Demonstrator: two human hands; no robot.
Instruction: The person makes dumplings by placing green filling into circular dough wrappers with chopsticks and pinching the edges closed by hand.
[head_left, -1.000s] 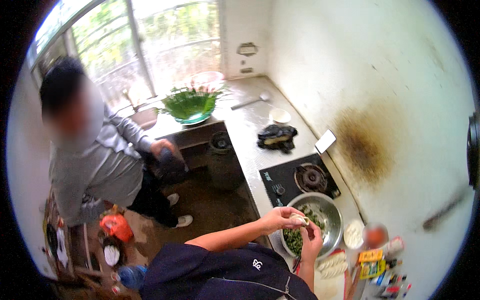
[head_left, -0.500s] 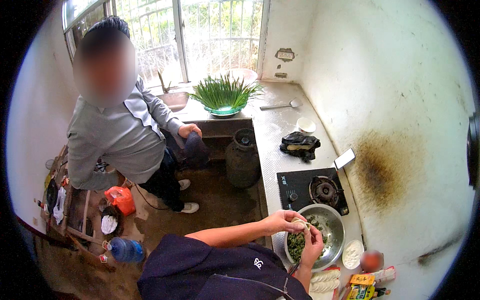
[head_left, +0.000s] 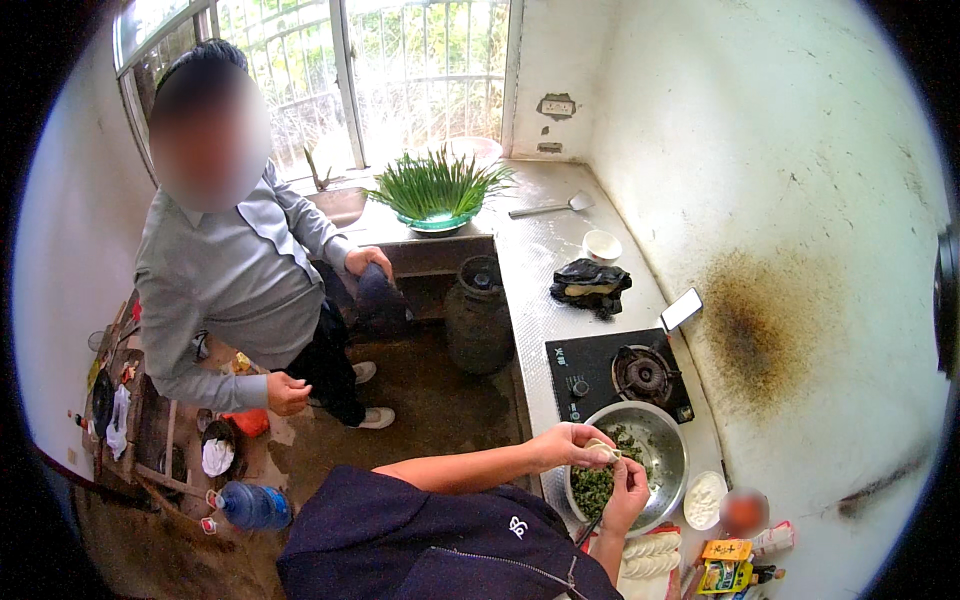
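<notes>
While both hands meet over the metal bowl (head_left: 668, 450), they pinch 1 pale dumpling (head_left: 601, 450) between them. The left hand (head_left: 567, 446) comes in from the bowl's left rim, its fingers curled around the dumpling's left end and gripping it. The right hand (head_left: 628, 490) rises from the bowl's near rim, its fingertips closed on the dumpling's right edge. The dumpling sits just above the chopped green filling (head_left: 592, 487) that lies in the near part of the bowl. A thin dark utensil handle (head_left: 590, 528) sticks out over the bowl's near rim, below the right hand; what kind of tool it is cannot be told.

Just beyond the bowl stands a black single-burner stove (head_left: 600, 365). Right of the bowl sits a small white dish (head_left: 704, 497), and near the bowl's near-right side lie 2 rows of finished dumplings (head_left: 650, 556) and some colourful packets (head_left: 727, 563). Farther along the counter (head_left: 535, 280) beyond the stove lie a black cloth (head_left: 590, 285), a small white bowl (head_left: 601, 245) and a metal spatula (head_left: 552, 207). A green basin of long green chives (head_left: 437, 190) stands well beyond the bowl, by the window.

Left of the bowl, on the floor, another person in a grey shirt (head_left: 225, 290) stands beside a dark gas cylinder (head_left: 478, 315).
</notes>
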